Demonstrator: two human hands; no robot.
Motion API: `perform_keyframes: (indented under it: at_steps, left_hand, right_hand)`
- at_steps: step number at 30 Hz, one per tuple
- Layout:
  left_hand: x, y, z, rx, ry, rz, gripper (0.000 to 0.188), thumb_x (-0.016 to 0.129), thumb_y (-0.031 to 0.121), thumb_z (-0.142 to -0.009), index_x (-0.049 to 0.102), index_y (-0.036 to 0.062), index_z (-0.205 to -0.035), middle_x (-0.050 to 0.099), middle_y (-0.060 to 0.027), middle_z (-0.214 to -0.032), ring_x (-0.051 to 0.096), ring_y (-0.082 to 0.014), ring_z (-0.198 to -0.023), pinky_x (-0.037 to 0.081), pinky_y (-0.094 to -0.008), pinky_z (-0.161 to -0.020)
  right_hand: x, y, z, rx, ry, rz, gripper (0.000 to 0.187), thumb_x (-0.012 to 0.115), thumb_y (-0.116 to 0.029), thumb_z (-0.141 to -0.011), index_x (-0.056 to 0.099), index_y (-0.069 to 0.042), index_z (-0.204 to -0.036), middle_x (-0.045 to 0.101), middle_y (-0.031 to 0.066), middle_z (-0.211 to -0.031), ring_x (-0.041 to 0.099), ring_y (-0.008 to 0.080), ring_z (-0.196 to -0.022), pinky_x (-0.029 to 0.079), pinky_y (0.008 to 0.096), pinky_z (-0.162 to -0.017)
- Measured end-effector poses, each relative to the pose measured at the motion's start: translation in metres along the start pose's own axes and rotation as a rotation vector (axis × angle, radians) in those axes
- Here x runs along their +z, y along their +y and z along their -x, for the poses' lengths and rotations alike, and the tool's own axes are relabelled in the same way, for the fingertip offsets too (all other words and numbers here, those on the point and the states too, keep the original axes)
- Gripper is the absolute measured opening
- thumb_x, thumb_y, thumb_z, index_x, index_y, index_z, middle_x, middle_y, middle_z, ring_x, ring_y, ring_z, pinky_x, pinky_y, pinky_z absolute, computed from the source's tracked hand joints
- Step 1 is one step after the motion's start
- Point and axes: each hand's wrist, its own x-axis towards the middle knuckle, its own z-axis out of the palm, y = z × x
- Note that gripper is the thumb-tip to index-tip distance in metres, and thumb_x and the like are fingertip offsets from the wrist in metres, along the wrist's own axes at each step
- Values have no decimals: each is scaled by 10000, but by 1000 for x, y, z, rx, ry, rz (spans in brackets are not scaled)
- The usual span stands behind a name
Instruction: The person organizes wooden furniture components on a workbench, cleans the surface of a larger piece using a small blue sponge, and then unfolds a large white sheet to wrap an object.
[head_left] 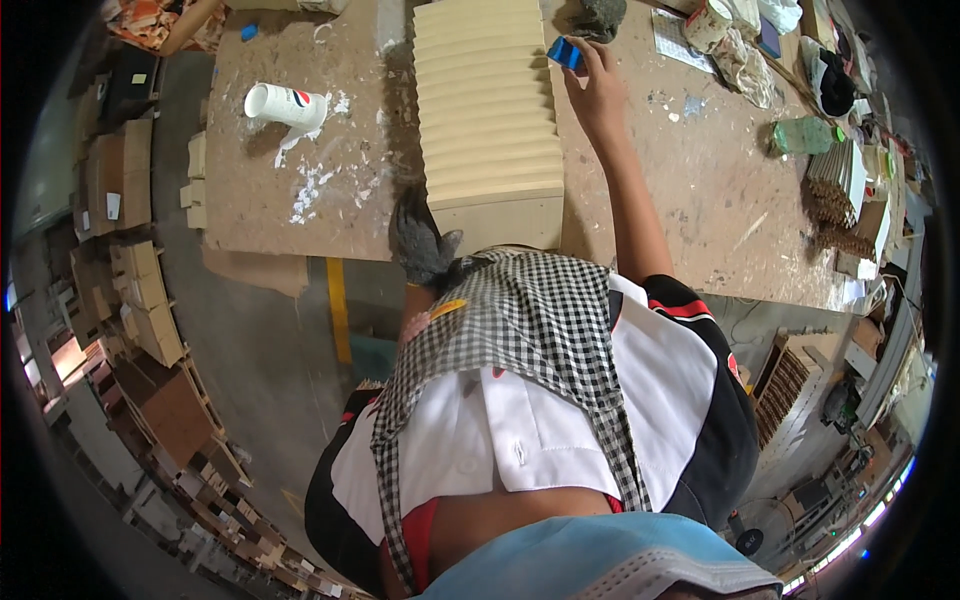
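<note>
Your right hand (597, 92): bare, thumb and fingers pinching a blue block (565, 52) beside the ribbed tan workpiece (485, 110), at its 2 o'clock; contact unclear. Your left hand (424, 245): gloved dark grey, thumb apart from fingers, at its 7 o'clock corner; cannot tell whether it presses. Workpiece lies lengthwise 12 to 6 on the bench (690, 205), near end by the bench's front edge and your checked apron (510, 300). Clock centred on workpiece. Just past the block, 1 to 2: grey bundle (600, 18), crowding the right fingers. At 9: white cup (285, 105) on its side, spilled white stuff (312, 188) below it. At 3: green bottle (800, 136), well apart, bench surface between.
</note>
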Motion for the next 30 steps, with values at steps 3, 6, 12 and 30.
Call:
perform_keyframes:
  at_steps: [3,6,12,30]
  left_hand:
    - [-2,5,-4,3,-4,14,865,529,584,-849,357,-2,-1461,429,-266,-1427,387,-479,-1309,273,-570,-1110]
    - [-2,7,-3,-9,-28,51,855,518,586,-860,361,-1,-1461,435,-259,-1425,401,-477,-1299,287,-566,-1105]
    - [11,-3,15,-95,-12,3,845,542,559,-856,356,8,-1469,429,-249,-1437,390,-472,-1313,272,-578,-1113]
    - [-2,13,-2,-30,16,46,851,586,531,-830,358,21,-1472,425,-242,-1446,374,-472,-1330,257,-574,-1129]
  right_hand:
    - [12,15,-12,-87,-11,-62,454,674,-5,-830,592,-127,-1260,585,156,-1188,649,340,-943,555,409,-763]
    - [10,15,-17,-9,35,-79,455,675,-4,-835,590,-127,-1266,580,155,-1184,639,346,-955,551,407,-770]
    - [17,13,-31,-269,-45,-26,431,644,3,-858,589,-100,-1273,579,167,-1175,622,362,-978,525,425,-810]
    - [42,34,-68,-213,89,171,453,668,-27,-836,625,-152,-1270,599,127,-1193,641,309,-1002,531,387,-837]
